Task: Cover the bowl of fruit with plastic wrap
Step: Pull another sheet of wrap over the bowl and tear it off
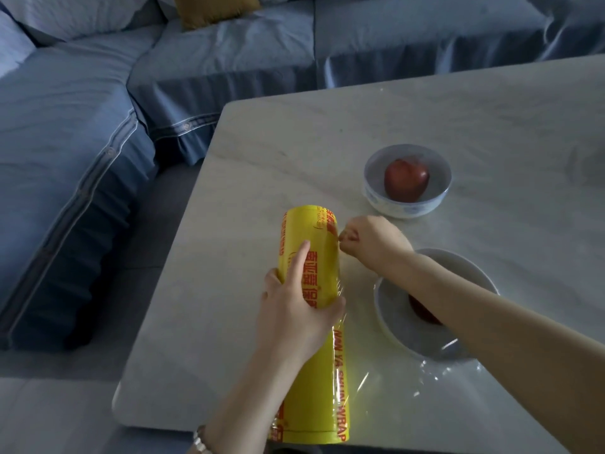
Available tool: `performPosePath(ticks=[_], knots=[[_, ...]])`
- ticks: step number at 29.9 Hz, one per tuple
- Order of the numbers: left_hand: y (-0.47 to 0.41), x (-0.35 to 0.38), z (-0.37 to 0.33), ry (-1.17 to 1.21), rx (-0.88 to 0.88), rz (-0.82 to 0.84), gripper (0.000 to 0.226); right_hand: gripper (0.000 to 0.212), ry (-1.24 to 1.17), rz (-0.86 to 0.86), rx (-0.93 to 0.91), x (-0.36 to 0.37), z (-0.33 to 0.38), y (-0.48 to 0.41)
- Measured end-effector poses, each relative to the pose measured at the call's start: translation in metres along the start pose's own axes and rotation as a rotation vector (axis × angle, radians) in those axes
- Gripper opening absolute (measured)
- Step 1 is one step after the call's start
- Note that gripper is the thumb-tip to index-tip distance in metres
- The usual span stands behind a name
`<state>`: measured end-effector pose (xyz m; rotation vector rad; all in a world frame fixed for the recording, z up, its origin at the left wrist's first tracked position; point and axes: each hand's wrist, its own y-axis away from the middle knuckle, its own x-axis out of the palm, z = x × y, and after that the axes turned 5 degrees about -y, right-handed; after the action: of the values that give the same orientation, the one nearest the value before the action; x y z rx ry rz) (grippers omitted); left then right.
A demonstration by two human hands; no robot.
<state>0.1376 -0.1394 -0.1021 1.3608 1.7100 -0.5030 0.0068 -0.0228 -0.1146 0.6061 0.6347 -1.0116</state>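
A long yellow roll of plastic wrap [314,244] with red print lies on the marble table [425,109]. My left hand [294,306] grips the roll at its middle, forefinger stretched along the top. My right hand [370,240] pinches the film's edge at the roll's right side. Clear film [409,371] stretches from the roll to the right, over a near white bowl [389,309] with a red fruit [422,311] partly hidden under my right forearm. A second white bowl [407,204] farther back holds a red apple [406,180].
A blue sofa [98,126] wraps around the table's far and left sides, with a mustard cushion [212,8] at the back. The table's left edge and rounded near-left corner lie close to the roll. Grey floor [49,414] shows at lower left.
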Motion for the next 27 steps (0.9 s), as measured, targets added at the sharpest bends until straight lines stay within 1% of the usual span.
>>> performPosePath(ticks=[3, 6, 9, 11, 13, 15, 18, 22, 27], knots=[[0.000, -0.003, 0.004, 0.050, -0.001, 0.026, 0.089, 0.034, -0.237, -0.035, -0.007, 0.000, 0.002, -0.005], [0.000, -0.005, 0.003, 0.063, 0.002, 0.033, 0.088, 0.023, -0.465, -0.052, 0.072, -0.001, 0.002, -0.006], [0.001, -0.005, 0.001, 0.047, -0.001, 0.028, 0.086, 0.017, -0.610, -0.103, 0.111, -0.003, 0.003, -0.006], [0.001, -0.004, 0.000, 0.035, 0.003, 0.021, 0.086, 0.024, -0.688, -0.148, 0.163, -0.004, 0.006, -0.008], [0.002, -0.003, -0.002, 0.025, 0.007, 0.013, 0.086, 0.036, -0.739, -0.128, 0.228, -0.006, 0.008, -0.010], [0.003, -0.002, -0.003, 0.007, 0.008, 0.003, 0.087, 0.040, -0.754, -0.084, 0.270, -0.006, 0.009, -0.011], [0.003, -0.001, -0.004, -0.018, 0.008, -0.005, 0.087, 0.042, -0.789, -0.055, 0.306, -0.010, 0.009, -0.010], [0.003, -0.001, -0.006, -0.034, 0.006, -0.008, 0.087, 0.040, -0.851, 0.044, 0.301, -0.017, 0.010, -0.005], [0.003, -0.001, -0.005, -0.028, -0.005, -0.009, 0.087, 0.038, -0.913, 0.054, 0.303, -0.023, 0.012, 0.000]])
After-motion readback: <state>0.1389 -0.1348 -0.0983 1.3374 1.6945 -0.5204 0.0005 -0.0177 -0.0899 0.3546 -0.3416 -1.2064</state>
